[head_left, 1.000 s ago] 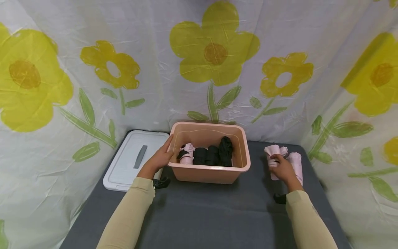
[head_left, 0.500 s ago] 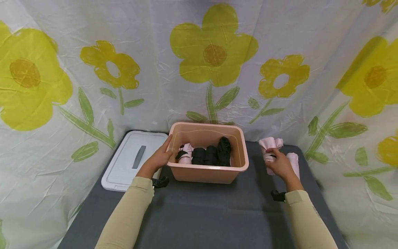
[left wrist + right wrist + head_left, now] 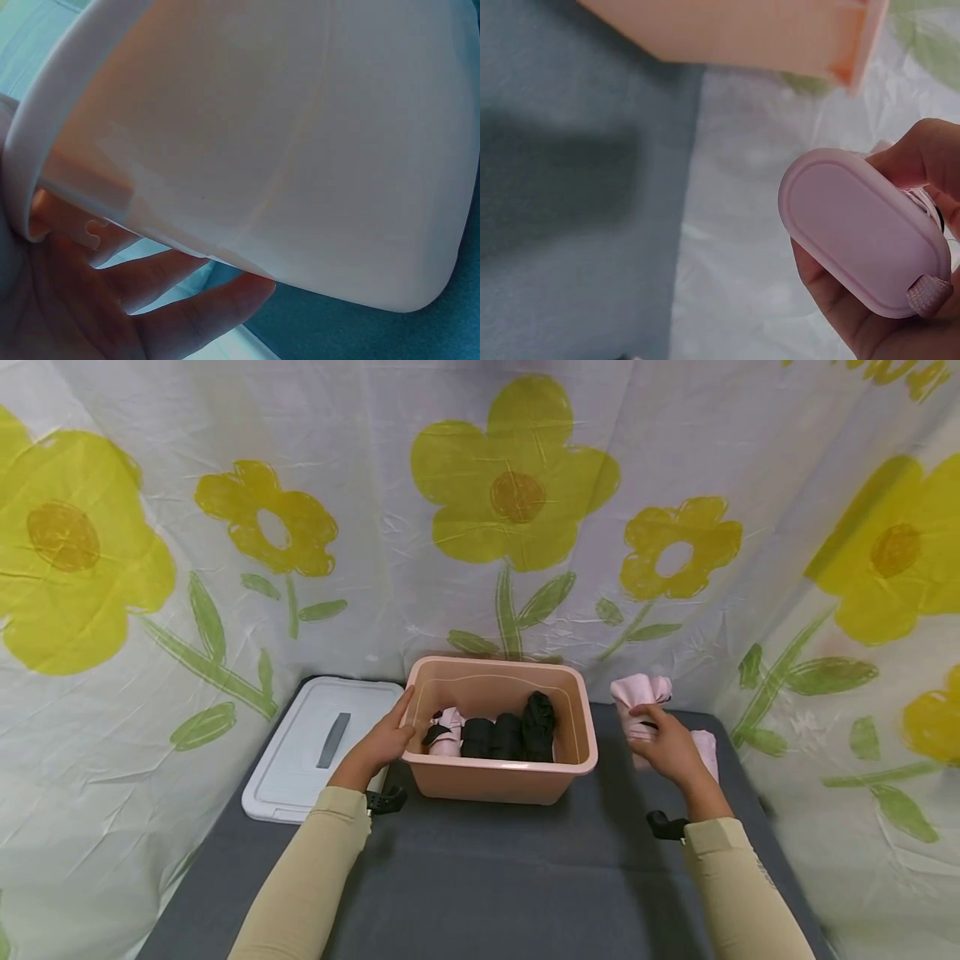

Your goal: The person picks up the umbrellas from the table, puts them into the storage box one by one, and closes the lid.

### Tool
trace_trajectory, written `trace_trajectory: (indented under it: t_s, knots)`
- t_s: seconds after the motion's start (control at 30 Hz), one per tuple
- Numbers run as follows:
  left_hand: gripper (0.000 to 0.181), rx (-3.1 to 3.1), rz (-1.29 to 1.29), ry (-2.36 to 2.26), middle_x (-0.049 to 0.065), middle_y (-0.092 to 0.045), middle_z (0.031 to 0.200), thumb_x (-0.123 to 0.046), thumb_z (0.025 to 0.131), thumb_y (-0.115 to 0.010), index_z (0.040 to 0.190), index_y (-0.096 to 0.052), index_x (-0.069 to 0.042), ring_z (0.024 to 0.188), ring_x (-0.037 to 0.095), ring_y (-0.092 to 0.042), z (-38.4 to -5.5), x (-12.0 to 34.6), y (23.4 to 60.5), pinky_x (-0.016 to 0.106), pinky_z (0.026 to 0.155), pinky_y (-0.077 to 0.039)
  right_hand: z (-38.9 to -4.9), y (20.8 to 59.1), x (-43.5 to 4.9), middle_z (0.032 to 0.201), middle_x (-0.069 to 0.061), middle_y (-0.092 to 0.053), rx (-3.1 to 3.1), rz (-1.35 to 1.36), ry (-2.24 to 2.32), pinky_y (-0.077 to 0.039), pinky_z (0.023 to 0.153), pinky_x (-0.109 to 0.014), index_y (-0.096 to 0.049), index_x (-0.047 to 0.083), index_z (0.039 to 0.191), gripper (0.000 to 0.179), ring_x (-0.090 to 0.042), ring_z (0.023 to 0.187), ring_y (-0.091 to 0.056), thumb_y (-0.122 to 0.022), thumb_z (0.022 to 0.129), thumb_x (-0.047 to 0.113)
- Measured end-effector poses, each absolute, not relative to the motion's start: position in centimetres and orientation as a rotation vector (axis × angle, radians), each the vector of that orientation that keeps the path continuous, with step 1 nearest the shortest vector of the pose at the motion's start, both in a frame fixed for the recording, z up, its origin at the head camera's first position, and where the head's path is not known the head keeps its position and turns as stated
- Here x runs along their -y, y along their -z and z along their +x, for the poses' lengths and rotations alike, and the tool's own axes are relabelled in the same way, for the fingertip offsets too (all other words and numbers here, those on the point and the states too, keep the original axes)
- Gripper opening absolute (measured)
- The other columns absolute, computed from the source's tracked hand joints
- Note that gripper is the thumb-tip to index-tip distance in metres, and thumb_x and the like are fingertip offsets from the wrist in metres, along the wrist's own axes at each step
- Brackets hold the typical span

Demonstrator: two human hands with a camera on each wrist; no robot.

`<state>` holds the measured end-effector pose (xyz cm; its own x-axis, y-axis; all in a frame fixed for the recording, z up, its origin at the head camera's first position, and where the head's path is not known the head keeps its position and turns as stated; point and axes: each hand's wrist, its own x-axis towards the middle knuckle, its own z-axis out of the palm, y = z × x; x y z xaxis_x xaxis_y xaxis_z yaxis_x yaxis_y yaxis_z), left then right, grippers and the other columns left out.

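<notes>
A peach plastic storage bin (image 3: 491, 781) stands at the back of the table. My left hand (image 3: 384, 739) holds its left rim; in the left wrist view the fingers (image 3: 202, 311) lie against the outer wall. Inside the bin, a pink folded umbrella (image 3: 447, 739) with a black band lies at the left, beside several black ones (image 3: 506, 737). Right of the bin, my right hand (image 3: 670, 750) grips another pink folded umbrella (image 3: 862, 232) above the table; its flat oval handle end and wrist strap face the right wrist camera. A further pink umbrella (image 3: 705, 750) lies behind this hand, partly hidden.
A white lid (image 3: 300, 777) with a grey handle lies left of the bin, partly behind my left hand. Dark grey cloth covers the table (image 3: 510, 877). A flower-printed white curtain (image 3: 375, 527) closes off the back and sides.
My right hand has lifted the pink umbrella from beside the other one and moved it slightly left, towards the bin. My left hand stays on the bin.
</notes>
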<state>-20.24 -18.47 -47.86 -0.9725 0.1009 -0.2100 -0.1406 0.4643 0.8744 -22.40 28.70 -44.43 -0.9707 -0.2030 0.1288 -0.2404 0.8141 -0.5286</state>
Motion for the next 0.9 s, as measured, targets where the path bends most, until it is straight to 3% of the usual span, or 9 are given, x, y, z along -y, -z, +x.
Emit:
trace_trajectory:
  t_s: [0.53, 0.9]
  knots:
    - [0.076, -2.485, -0.006, -1.521, 0.015, -0.005, 0.163, -0.009, 0.096, -0.035, 0.156, 0.003, -0.036, 0.148, 0.039, -0.013, -20.5, 18.8, 48.3, 0.060, 0.117, -0.014, -21.7, 40.8, -25.8, 0.132, -0.024, -0.053, 2.907, 0.449, -0.877, -0.045, 0.078, -0.051, -0.052, 0.012, 0.129, 0.045, -0.039, 0.100, -0.055, -0.062, 0.085, 0.009]
    - [0.075, -2.499, 0.028, -1.532, 0.016, -0.005, 0.163, -0.008, 0.095, -0.035, 0.157, 0.002, -0.032, 0.148, 0.039, -0.012, -20.3, 18.8, 48.2, 0.059, 0.117, -0.012, -22.1, 39.1, -24.1, 0.129, -0.021, -0.056, 2.903, 0.593, -0.880, -0.044, 0.083, -0.050, -0.056, 0.012, 0.127, 0.044, -0.035, 0.103, -0.054, -0.063, 0.083, 0.008]
